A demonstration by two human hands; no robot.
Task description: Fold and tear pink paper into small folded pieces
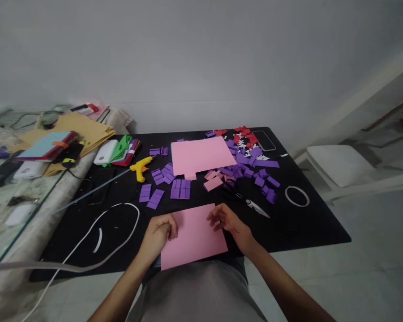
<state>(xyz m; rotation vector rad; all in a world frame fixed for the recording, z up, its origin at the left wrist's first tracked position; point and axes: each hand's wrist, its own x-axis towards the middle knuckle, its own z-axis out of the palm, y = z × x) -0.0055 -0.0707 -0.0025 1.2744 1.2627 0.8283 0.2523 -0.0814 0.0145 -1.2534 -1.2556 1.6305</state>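
A plain pink sheet of paper (196, 237) lies at the table's front edge, directly before me, reaching a little over it. On its upper left edge rests my left hand (159, 232), fingers curled in; whatever they hold, if anything, is hidden. My right hand (226, 221) is over the sheet's right edge, its fingers bent but apart, with nothing seen in them. Farther back, a larger pink sheet (203, 155) covers part of the pile of purple paper pieces (243, 158). Folded purple pieces (180, 189) and small pink pieces (213, 184) lie between the two sheets.
Scissors (257, 208) lie right of my right hand, near a roll of tape (297, 196). A yellow glue gun (141, 169) with a long glue stick sits left. A white cable (121, 243) loops across the black table (305, 228). Red scraps (246, 134) lie far back.
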